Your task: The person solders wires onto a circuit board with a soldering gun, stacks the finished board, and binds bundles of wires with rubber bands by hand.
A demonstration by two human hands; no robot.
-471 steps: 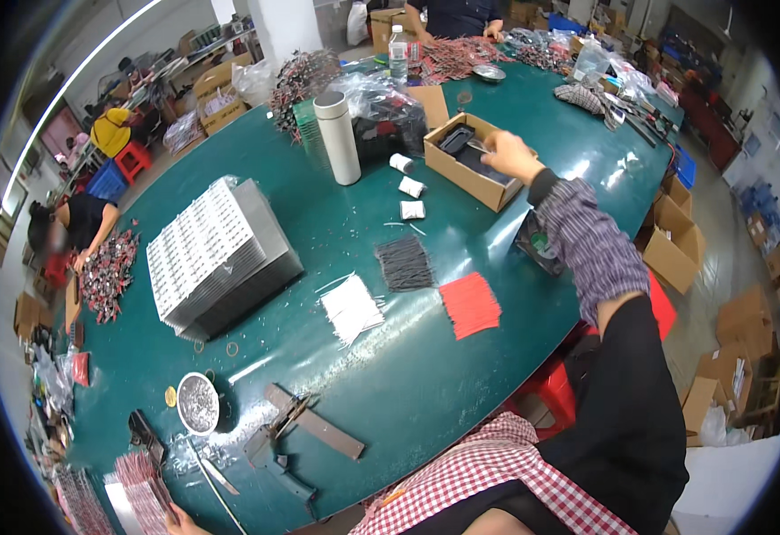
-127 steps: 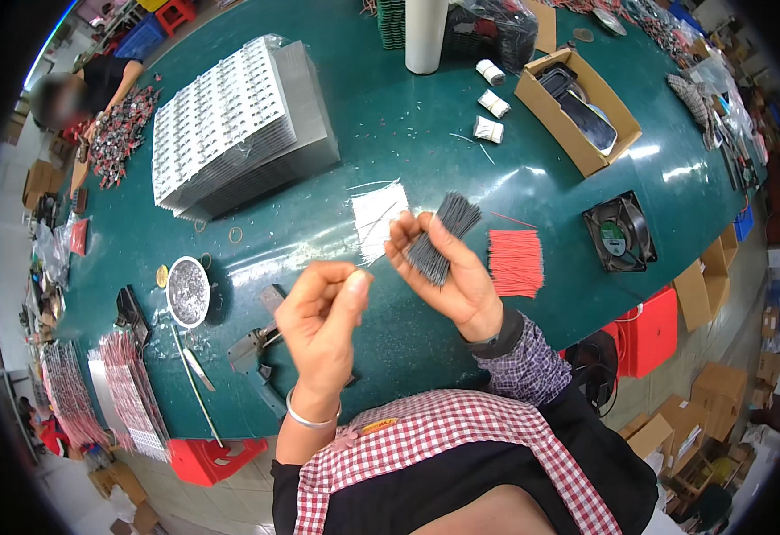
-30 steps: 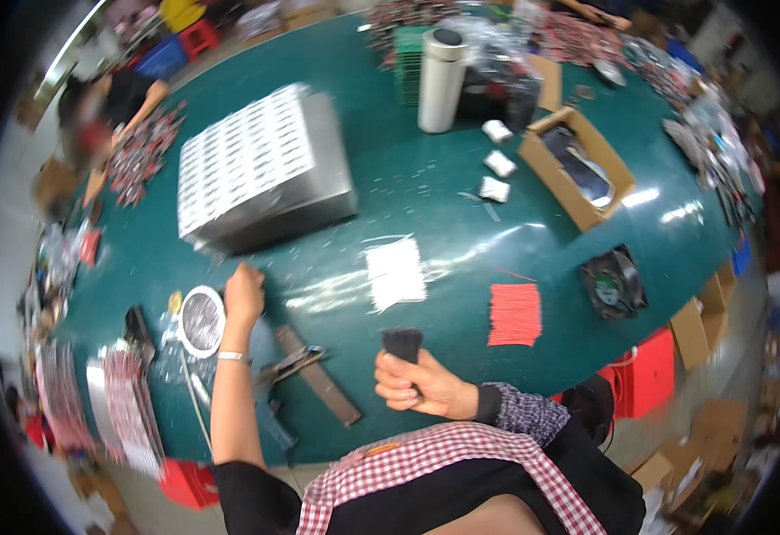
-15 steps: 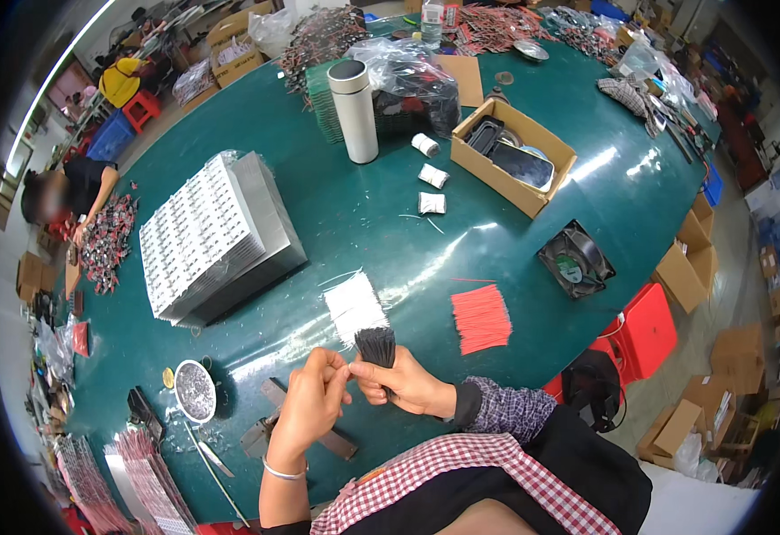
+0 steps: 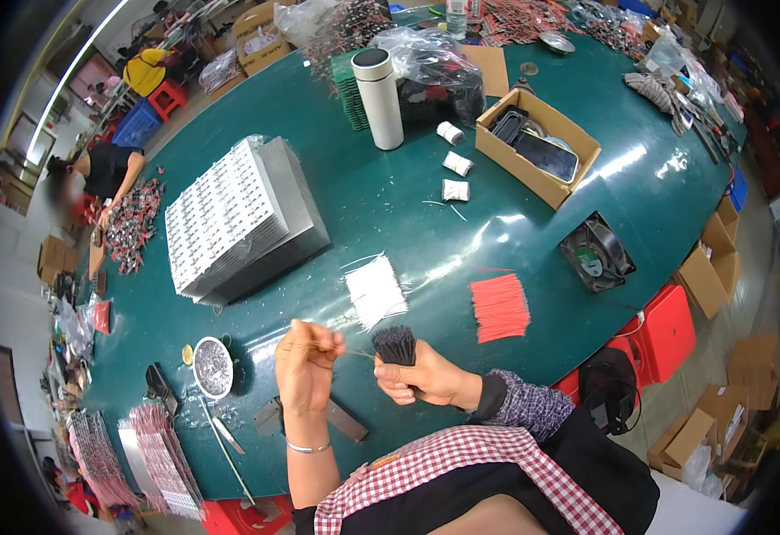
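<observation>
A bundle of short black wires (image 5: pixel 394 345) stands upright in my right hand (image 5: pixel 437 376), whose fingers are wrapped round it. My left hand (image 5: pixel 308 366) is raised beside it, fingers closed on a thin tan strand (image 5: pixel 357 353). That strand stretches across to the fingertips of my right hand by the bundle; whether it is a tie or a band I cannot tell. Just beyond my hands lies a flat pile of white wires (image 5: pixel 376 292). Farther right is a similar pile of red wires (image 5: pixel 499 308).
A stack of pale perforated sheets (image 5: pixel 229 223) stands at left. Nearby are a white cup (image 5: pixel 212 367) of small bits, a metal bracket (image 5: pixel 347 421) and a black fan (image 5: pixel 596 252). A white flask (image 5: pixel 378 102) and a cardboard box (image 5: pixel 540 152) stand farther back. A co-worker sits far left.
My left hand has moved away from the bundle, drawing the thin strand out between both hands. My right hand still grips the black wires. The whole view has shifted slightly.
</observation>
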